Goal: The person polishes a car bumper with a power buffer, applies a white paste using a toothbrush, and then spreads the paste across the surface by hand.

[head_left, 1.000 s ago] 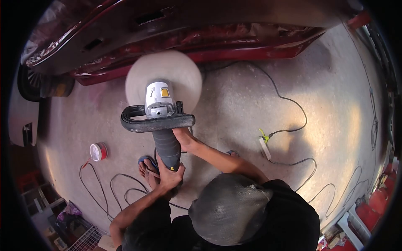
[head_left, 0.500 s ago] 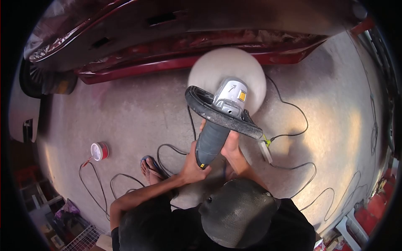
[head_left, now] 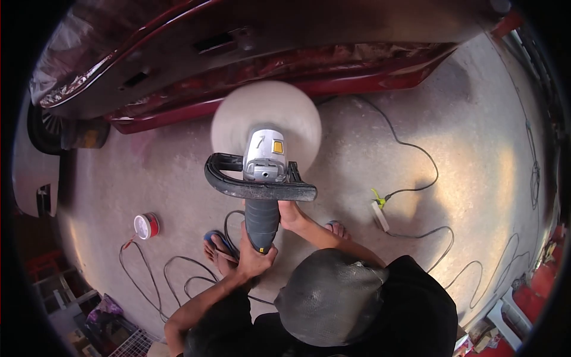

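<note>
A grey and black polisher (head_left: 262,223) points away from me, with a large pale round pad (head_left: 267,104) at its head. The pad looks smeared, as if turning. My left hand (head_left: 256,257) is wrapped round the rear end of the body. Under the black loop handle (head_left: 260,189), my right hand (head_left: 290,214) clasps the body's right side, its fingertips hidden beneath. In this view the pad's far edge overlaps the lower edge of a dark red car panel (head_left: 178,113).
A white and red tub (head_left: 146,226) stands on the concrete floor (head_left: 345,160) at left. Black cable (head_left: 410,144) winds across the floor, with a yellow-green plug and a pale socket block (head_left: 379,215) at right. A wheel (head_left: 44,128) shows at far left.
Both hands have swung the polisher to the left and slightly nearer me, and it is now more upright in the view. The pad has moved left along the panel's edge.
</note>
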Demonstrator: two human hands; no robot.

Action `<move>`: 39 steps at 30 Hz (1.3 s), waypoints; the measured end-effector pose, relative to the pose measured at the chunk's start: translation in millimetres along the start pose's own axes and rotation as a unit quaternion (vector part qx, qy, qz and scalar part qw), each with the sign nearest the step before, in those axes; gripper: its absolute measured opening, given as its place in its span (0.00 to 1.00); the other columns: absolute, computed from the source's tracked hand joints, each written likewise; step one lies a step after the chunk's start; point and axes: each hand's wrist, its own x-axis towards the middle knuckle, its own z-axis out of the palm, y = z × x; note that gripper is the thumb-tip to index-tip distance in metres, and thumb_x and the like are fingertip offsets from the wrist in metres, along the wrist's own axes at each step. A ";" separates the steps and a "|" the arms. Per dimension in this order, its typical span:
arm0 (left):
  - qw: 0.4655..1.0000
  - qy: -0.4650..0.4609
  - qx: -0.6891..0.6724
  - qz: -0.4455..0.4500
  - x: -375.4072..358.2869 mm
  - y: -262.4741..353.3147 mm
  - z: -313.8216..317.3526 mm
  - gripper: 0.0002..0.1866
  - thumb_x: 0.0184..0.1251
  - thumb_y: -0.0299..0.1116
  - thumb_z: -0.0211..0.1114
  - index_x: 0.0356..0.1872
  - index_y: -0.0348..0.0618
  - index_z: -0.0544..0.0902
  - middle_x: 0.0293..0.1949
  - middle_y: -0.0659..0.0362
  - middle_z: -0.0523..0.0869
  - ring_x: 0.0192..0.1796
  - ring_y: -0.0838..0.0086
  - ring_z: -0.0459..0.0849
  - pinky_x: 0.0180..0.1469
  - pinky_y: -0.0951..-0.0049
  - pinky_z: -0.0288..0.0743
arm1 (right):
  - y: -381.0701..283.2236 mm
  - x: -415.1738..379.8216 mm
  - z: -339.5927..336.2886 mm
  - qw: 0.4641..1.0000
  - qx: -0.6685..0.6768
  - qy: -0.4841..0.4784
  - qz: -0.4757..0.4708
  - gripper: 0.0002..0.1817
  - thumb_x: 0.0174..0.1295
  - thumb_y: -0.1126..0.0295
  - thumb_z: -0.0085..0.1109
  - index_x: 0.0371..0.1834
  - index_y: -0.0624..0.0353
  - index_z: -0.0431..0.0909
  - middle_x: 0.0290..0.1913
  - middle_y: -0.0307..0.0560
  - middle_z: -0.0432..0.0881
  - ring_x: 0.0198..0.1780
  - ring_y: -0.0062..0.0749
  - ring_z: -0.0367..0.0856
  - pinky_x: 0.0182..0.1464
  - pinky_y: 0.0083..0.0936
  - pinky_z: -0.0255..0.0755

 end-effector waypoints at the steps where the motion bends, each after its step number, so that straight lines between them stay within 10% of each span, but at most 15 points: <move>1: 1.000 -0.020 0.003 0.017 7.5 14.6 3.9 0.41 0.52 0.24 0.69 0.69 0.35 0.60 0.50 0.47 0.79 0.50 0.63 0.82 0.55 0.62 0.77 | -16.5 -5.0 3.0 0.999 -0.012 -0.010 -0.035 0.27 0.74 0.46 0.61 0.61 0.57 0.77 0.57 0.43 0.82 0.56 0.26 0.81 0.58 0.33 0.79; 4: 0.996 -0.065 0.005 0.056 28.6 42.2 25.4 0.42 0.53 0.24 0.69 0.70 0.36 0.58 0.50 0.44 0.82 0.52 0.58 0.85 0.57 0.59 0.77 | -66.9 -20.7 7.8 0.993 -0.062 -0.004 -0.098 0.47 0.64 0.24 0.55 0.62 0.61 0.77 0.49 0.53 0.87 0.47 0.35 0.87 0.49 0.34 0.84; 10: 0.987 -0.162 0.003 0.019 56.4 83.1 72.6 0.45 0.56 0.27 0.70 0.73 0.37 0.54 0.48 0.31 0.85 0.55 0.35 0.87 0.58 0.51 0.79 | -143.7 -54.2 -0.5 0.987 -0.004 0.019 -0.162 0.47 0.64 0.25 0.50 0.60 0.63 0.78 0.46 0.53 0.85 0.43 0.35 0.86 0.46 0.31 0.84; 13: 0.974 -0.214 -0.003 -0.074 66.1 102.7 76.4 0.43 0.54 0.27 0.70 0.71 0.38 0.58 0.55 0.36 0.81 0.62 0.45 0.84 0.65 0.54 0.75 | -154.9 -60.4 -1.8 0.982 0.035 0.051 -0.176 0.45 0.64 0.26 0.50 0.58 0.63 0.78 0.44 0.55 0.85 0.42 0.36 0.86 0.44 0.31 0.84; 18: 0.985 -0.174 -0.002 0.022 56.6 67.5 52.0 0.44 0.54 0.26 0.70 0.72 0.37 0.57 0.53 0.37 0.83 0.58 0.45 0.86 0.62 0.55 0.77 | -121.9 -51.7 7.2 0.986 -0.015 0.051 -0.158 0.47 0.64 0.24 0.51 0.57 0.63 0.79 0.45 0.52 0.86 0.44 0.34 0.87 0.48 0.31 0.83; 25: 0.992 -0.057 0.054 0.096 9.3 -1.7 -12.2 0.41 0.52 0.23 0.69 0.69 0.37 0.59 0.49 0.50 0.80 0.47 0.63 0.83 0.54 0.63 0.78 | 12.9 -15.6 -5.8 0.998 0.035 0.040 -0.046 0.25 0.75 0.54 0.65 0.68 0.55 0.76 0.65 0.40 0.79 0.66 0.26 0.72 0.72 0.35 0.66; 28: 0.996 -0.048 0.049 0.061 3.9 1.7 -17.3 0.40 0.51 0.22 0.68 0.68 0.36 0.60 0.47 0.53 0.80 0.45 0.66 0.82 0.51 0.65 0.78 | 23.7 -13.9 7.5 0.992 0.002 0.084 -0.094 0.25 0.76 0.51 0.62 0.68 0.54 0.75 0.65 0.41 0.79 0.65 0.27 0.74 0.71 0.35 0.68; 31: 0.993 -0.071 0.082 0.055 14.4 19.5 -12.9 0.41 0.53 0.24 0.68 0.69 0.37 0.59 0.43 0.45 0.84 0.44 0.55 0.87 0.50 0.61 0.80 | 3.3 -18.4 -7.5 0.993 0.042 -0.021 -0.108 0.27 0.76 0.48 0.60 0.68 0.54 0.76 0.64 0.41 0.81 0.63 0.27 0.77 0.69 0.34 0.71; 34: 0.990 -0.102 0.086 0.049 32.9 37.6 2.6 0.43 0.54 0.25 0.69 0.70 0.38 0.56 0.43 0.37 0.85 0.47 0.41 0.89 0.52 0.54 0.81 | -54.7 -26.1 7.6 0.995 -0.029 -0.004 -0.094 0.50 0.62 0.21 0.51 0.62 0.62 0.77 0.50 0.52 0.87 0.48 0.37 0.86 0.54 0.36 0.81; 39: 0.981 -0.177 0.072 0.044 71.4 79.6 41.4 0.45 0.55 0.26 0.70 0.73 0.38 0.53 0.43 0.28 0.85 0.48 0.30 0.86 0.51 0.44 0.81 | -128.0 -40.2 3.6 0.983 0.044 0.041 -0.172 0.46 0.60 0.28 0.54 0.62 0.63 0.76 0.43 0.56 0.82 0.44 0.48 0.83 0.49 0.41 0.79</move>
